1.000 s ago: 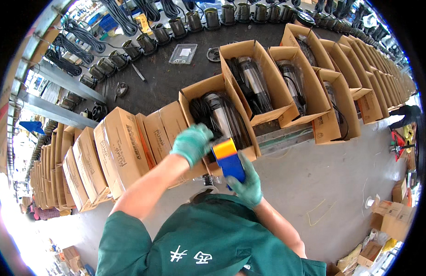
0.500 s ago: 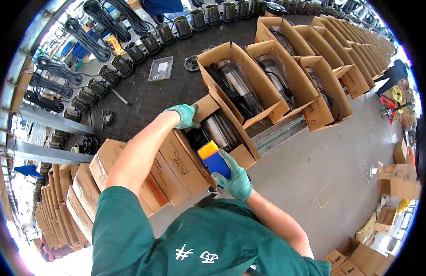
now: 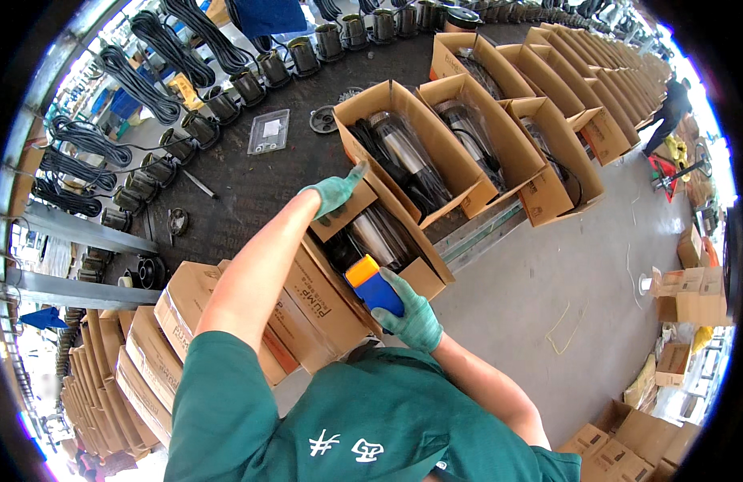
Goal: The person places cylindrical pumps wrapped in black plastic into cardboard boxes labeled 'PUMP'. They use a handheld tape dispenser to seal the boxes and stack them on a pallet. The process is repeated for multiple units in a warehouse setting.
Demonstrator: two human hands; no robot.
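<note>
My left hand [image 3: 338, 194], in a green glove, lies over the far end flap [image 3: 349, 214] of an open carton [image 3: 420, 241], its fingers stretched toward the carton's upper corner. In that carton rests a shiny metal cylinder, apparently a pump [image 3: 373, 236], with a clear plastic wrap and something black beside it. My right hand [image 3: 415, 315], gloved too, is wrapped round a blue block-shaped handheld object with an orange end [image 3: 375, 287]. The orange end is over the carton's near left edge. Another end flap [image 3: 426, 276] is folded in close to my right hand.
Open cartons with wrapped pumps [image 3: 404, 153] stand to the right, with rows of open cartons behind. Closed cartons [image 3: 315, 297] are at the left. Black cable coils [image 3: 134, 84] and metal cylinders line the dark bench [image 3: 251, 185]. A person [image 3: 669, 116] stands far right.
My left hand has shifted right along the carton, its fingers now stretched out. The far flap has tipped further inward. My right hand still holds the blue object; the whole view has shifted slightly.
</note>
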